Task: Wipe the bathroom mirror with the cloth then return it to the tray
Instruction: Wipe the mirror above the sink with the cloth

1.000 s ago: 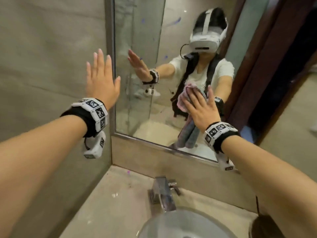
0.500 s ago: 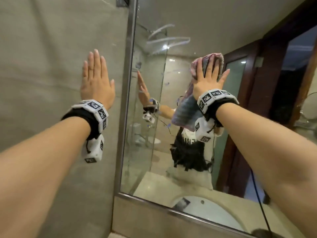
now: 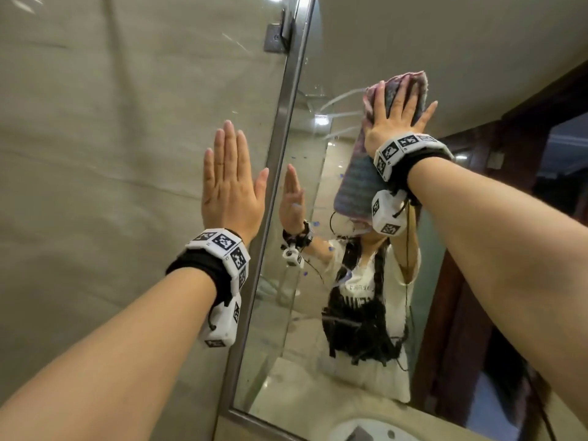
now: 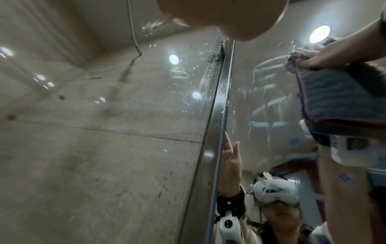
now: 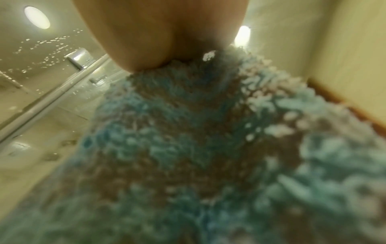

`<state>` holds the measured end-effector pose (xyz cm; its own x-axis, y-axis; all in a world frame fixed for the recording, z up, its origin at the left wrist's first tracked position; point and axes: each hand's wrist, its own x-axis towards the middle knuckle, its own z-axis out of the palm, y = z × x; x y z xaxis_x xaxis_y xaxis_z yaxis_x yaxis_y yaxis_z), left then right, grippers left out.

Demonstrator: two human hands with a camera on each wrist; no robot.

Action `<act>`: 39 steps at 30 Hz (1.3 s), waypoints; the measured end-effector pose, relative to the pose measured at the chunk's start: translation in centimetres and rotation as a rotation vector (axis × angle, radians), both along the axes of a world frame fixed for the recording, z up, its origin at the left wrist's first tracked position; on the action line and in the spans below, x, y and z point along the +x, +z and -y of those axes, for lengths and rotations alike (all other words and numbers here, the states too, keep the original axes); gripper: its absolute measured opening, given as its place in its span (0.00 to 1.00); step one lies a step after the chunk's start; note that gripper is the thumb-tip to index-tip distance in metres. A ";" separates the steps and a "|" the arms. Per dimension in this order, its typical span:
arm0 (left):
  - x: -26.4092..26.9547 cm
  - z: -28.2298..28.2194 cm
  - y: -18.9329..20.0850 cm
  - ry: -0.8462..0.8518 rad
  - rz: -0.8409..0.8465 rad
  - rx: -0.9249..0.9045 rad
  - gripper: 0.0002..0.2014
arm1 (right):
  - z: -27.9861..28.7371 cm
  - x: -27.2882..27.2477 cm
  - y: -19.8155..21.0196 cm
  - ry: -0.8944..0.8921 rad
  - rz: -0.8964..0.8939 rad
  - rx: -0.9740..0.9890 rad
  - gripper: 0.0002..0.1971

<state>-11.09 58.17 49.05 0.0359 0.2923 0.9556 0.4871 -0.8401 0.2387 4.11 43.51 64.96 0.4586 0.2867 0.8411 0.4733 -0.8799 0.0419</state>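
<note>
The mirror (image 3: 318, 281) fills the right part of the head view inside a metal frame (image 3: 280, 128). My right hand (image 3: 394, 116) presses a pink and blue cloth (image 3: 356, 186) flat against the upper glass, fingers straight and spread. The cloth hangs down below my wrist. My left hand (image 3: 230, 183) lies flat on the tiled wall (image 3: 95, 154) just left of the frame, fingers straight. In the left wrist view the cloth (image 4: 334, 99) sits at the upper right against the mirror (image 4: 261, 99). The right wrist view is filled by blurred cloth (image 5: 188, 148) fibres. No tray is in view.
Wet streaks and droplets mark the glass (image 3: 337, 100) left of the cloth. A metal bracket (image 3: 275, 36) sits at the top of the frame. The reflected basin (image 3: 366, 431) shows at the bottom edge, and a dark wooden door frame (image 3: 461, 313) is reflected at the right.
My right hand has swept the cloth up the mirror from chest height to the upper glass. The head view has tilted upward, and the tap and counter have left view. My left hand stays on the wall.
</note>
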 end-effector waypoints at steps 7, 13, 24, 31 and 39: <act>0.0 -0.1 0.0 -0.031 0.014 -0.007 0.31 | -5.1 -1.9 -0.3 0.036 0.080 -0.341 0.32; -0.1 -0.1 -0.1 -0.003 -0.013 -0.010 0.31 | -8.0 -2.6 -2.8 0.042 0.160 -0.529 0.30; -0.1 -0.2 0.0 0.002 0.001 0.011 0.31 | -6.1 -1.1 0.5 0.016 0.110 -0.276 0.29; 0.8 -0.3 -0.2 -0.012 0.092 0.010 0.31 | -9.0 -1.6 3.1 0.046 0.161 -0.328 0.30; 1.0 -0.4 -0.4 0.005 0.089 0.016 0.30 | -9.7 -1.9 1.7 0.033 0.225 -0.389 0.32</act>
<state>-10.08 58.61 48.67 -0.0510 0.2769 0.9595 0.4683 -0.8420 0.2679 2.25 53.23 66.68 0.2621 0.6126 0.7457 0.4426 -0.7629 0.4712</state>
